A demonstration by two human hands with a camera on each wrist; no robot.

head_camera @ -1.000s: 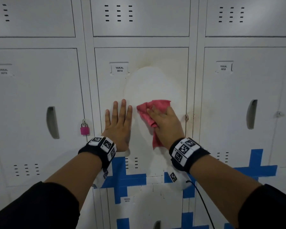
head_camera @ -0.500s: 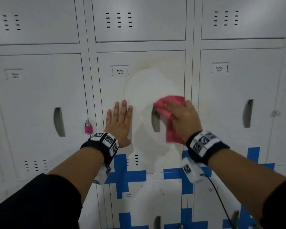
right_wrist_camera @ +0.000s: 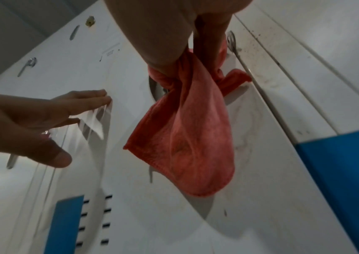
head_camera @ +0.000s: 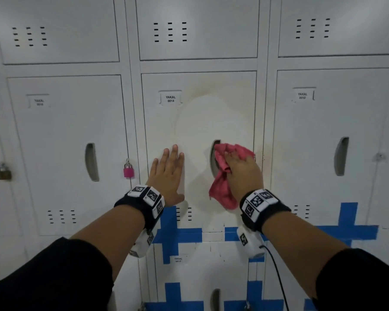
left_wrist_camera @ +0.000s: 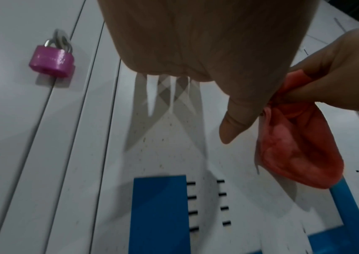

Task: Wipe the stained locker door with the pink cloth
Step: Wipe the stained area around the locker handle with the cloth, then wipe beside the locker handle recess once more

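The stained locker door point(head_camera: 198, 122), labelled YAKAL 0014, has a brownish ring around a paler oval patch, with grime along its right edge point(head_camera: 259, 153). My left hand point(head_camera: 171, 162) lies flat and open on the door's left half, fingers pointing up. My right hand point(head_camera: 240, 169) presses the pink cloth point(head_camera: 220, 189) against the door beside the handle recess point(head_camera: 212, 162). In the right wrist view the pink cloth point(right_wrist_camera: 187, 146) is bunched between my thumb and fingers, and its loose end hangs down. The left wrist view shows the pink cloth point(left_wrist_camera: 293, 154) hanging from that hand.
A pink padlock point(head_camera: 129, 170) hangs on the locker to the left, and a brass padlock point(head_camera: 3, 172) further left. Blue tape crosses point(head_camera: 175, 234) mark the lower doors. Closed grey lockers surround the stained one. A black cable point(head_camera: 276, 277) trails from my right wrist.
My right hand has swept the pink cloth rightward from the door's middle to the handle recess, uncovering it. The left hand has stayed flat on the door.
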